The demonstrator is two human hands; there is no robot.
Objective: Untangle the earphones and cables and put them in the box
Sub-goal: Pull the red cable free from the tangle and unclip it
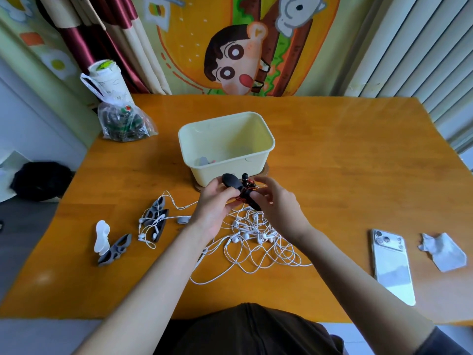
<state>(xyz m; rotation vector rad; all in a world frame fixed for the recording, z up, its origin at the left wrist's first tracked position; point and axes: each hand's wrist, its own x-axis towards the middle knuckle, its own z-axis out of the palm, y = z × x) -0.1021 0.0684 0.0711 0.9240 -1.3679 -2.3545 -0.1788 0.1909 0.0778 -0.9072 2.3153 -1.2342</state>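
A pale yellow box [258, 155] stands open at the table's middle, with a small grey item inside. Just in front of it my left hand [215, 203] grips a black cable winder [236, 187] wrapped with a reddish cable. My right hand [275, 201] touches the winder's other end, its fingers curled around it. Below both hands lies a tangle of white earphones [256, 239] on the table. More white earphones [151, 226] lie over grey winders to the left.
A white winder [101, 235] and a grey winder [115, 249] lie at the left. A phone [391, 265] and a crumpled tissue [442, 252] lie at the right. A cup [110, 80] and a plastic bag [122, 121] stand at the back left corner.
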